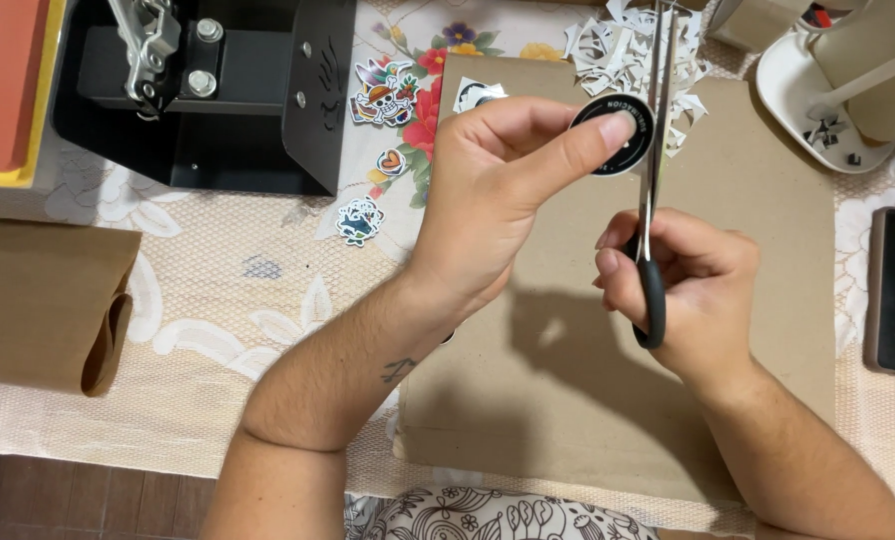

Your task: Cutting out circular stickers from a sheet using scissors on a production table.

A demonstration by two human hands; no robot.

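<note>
**A:** What are the hands doing?

**B:** The left hand [493, 170] pinches a round black sticker [615, 135] between thumb and fingers, holding it up above a sheet of brown cardboard [768, 300]. The thumb lies across the sticker's face. The right hand [683, 285] is closed through the black handles of a pair of scissors [651, 200].

**A:** How do the scissors sit against the sticker?

**B:** The blades run almost straight away from the person, a long thin line pointing up the picture. They touch or cross the sticker's right edge, so the sticker lies just left of the blades and beyond the right hand's knuckles. The blades look nearly closed; I cannot tell whether they are biting the edge.

**A:** Which hand is closer to the sticker?

**B:** The left, since it grips it. The right hand sits nearer the person, below the sticker, reaching it only through the blades.

**A:** What else is on the table?

**B:** A heap of white paper scraps [608, 45] lies beyond the sticker. Colourful cut stickers [386, 92] rest on a flowered lace tablecloth [218, 300] to the left, beside a black machine [218, 90]. A roll of brown paper [43, 305] sits at far left.
</note>
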